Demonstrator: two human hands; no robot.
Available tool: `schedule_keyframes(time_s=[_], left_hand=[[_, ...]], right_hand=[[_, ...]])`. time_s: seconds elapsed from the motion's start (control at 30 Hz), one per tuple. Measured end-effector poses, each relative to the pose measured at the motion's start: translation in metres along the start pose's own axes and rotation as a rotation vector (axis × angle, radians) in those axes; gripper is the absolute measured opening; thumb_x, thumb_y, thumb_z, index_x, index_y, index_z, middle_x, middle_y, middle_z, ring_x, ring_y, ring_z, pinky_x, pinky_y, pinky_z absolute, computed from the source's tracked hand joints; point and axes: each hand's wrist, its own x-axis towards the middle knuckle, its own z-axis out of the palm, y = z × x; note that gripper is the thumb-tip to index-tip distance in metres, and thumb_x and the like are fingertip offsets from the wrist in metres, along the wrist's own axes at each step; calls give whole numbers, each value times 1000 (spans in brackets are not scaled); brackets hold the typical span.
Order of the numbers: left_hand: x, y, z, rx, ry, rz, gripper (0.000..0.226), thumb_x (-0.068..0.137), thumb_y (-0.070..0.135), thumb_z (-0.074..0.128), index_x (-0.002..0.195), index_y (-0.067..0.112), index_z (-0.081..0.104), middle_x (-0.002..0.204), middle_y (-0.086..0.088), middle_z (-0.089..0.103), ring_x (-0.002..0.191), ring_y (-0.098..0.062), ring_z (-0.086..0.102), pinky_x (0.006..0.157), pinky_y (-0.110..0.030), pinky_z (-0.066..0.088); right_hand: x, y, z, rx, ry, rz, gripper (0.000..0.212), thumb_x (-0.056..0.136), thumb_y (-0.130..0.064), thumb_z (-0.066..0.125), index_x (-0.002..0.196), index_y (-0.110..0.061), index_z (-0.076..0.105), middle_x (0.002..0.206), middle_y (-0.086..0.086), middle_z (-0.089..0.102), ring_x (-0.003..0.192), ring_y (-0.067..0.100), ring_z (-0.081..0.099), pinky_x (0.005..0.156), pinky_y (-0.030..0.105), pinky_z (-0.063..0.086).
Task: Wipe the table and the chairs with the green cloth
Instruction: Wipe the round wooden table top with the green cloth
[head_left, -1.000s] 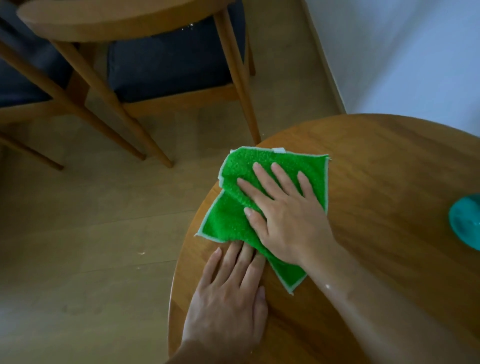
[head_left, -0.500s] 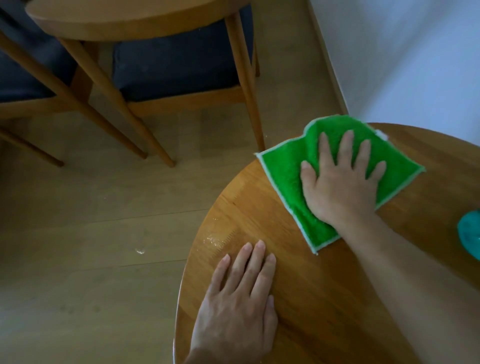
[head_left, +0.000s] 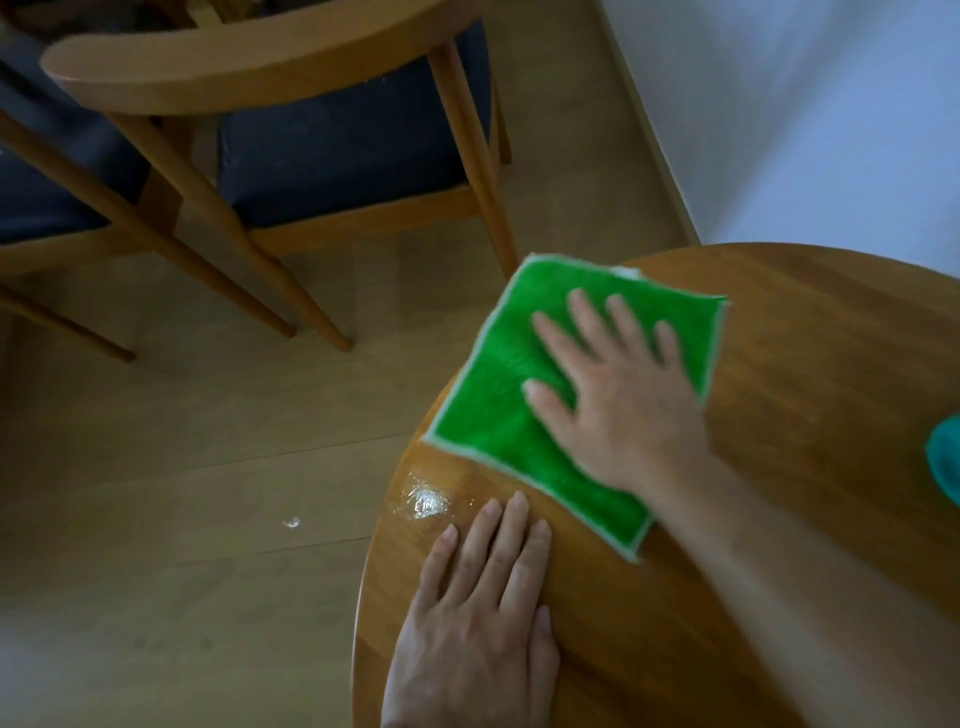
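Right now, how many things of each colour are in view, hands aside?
Brown wood: 3, the round wooden table and two wooden chairs
Green: 1, the square green cloth
Teal: 1, a cut-off teal object
Total: 5

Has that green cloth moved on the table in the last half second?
Yes. The green cloth slid back left toward the table's edge, nearer the wet patch, under the right hand.

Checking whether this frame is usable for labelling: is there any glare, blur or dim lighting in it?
Head view: dim overall; a bright glare patch on the wet spot near the table edge; the green cloth and right hand are slightly motion-blurred; the left hand is sharper; wide-angle bending curves the chair.
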Motion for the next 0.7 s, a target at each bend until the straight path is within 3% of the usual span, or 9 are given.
schedule_keyframes(time_s=[0.17,0.27,0.53,0.7], left_hand=[[-2,-1,1,2,-24,-2,53,83,38,44,130,17,60,145,-3,47,134,-20,44,102,-43,33],[-2,-1,2,-12,-36,-5,53,84,38,44,130,17,60,145,-3,47,134,-20,44,102,-43,33],[-1,2,-8,32,-180,-11,57,88,38,39,138,14,51,149,-7,41,139,-24,34,108,-45,22],[-3,4,-10,7,-182,-21,57,89,37,37,139,12,49,149,-8,41,139,-25,35,111,-44,20]], right_hand=[[11,88,-16,30,12,417,72,87,-75,1,151,-42,-3,163,-3,-3,148,29,0,116,58,5],[13,94,-19,50,36,509,70,90,-71,6,152,-39,-1,163,-1,-3,148,31,0,116,58,4],[12,64,-17,51,-4,522,72,91,-67,6,154,-32,-1,163,8,-7,147,38,-5,114,63,0],[-26,-4,-4,41,19,241,68,93,-63,9,154,-32,7,163,9,1,148,37,1,113,62,4]])
